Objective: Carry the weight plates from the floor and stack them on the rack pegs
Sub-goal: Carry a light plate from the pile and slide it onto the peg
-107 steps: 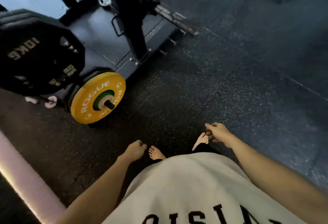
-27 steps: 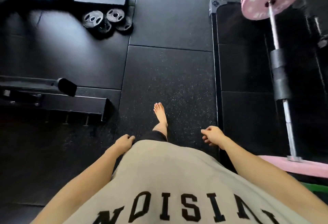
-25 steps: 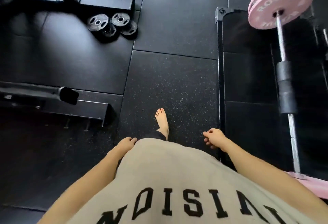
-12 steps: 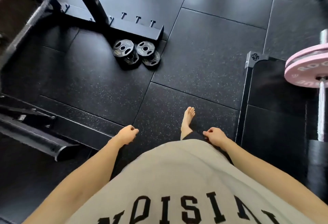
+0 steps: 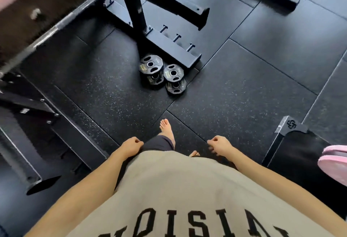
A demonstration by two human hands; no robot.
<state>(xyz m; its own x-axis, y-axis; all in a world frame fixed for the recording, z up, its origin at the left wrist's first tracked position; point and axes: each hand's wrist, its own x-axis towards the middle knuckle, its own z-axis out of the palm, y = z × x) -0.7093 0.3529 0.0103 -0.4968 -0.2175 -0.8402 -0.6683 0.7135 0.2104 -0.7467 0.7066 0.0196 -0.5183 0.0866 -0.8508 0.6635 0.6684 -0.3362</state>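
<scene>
Plates (image 5: 163,74) on floor (image 5: 244,86) by rack foot (image 5: 169,49); left hand (image 5: 131,146), right hand (image 5: 219,145) loosely curled, empty. Squat, grip through slots.

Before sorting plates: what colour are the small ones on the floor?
Black small plates with gold lettering, head view.

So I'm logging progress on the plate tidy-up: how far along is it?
Nothing in this view looks racked yet. In hand: nothing; the left hand and right hand hang with loosely curled fingers, holding nothing. Left: the small black plates lie in a cluster on the floor beside the rack base, whose three short pegs are bare.
</scene>
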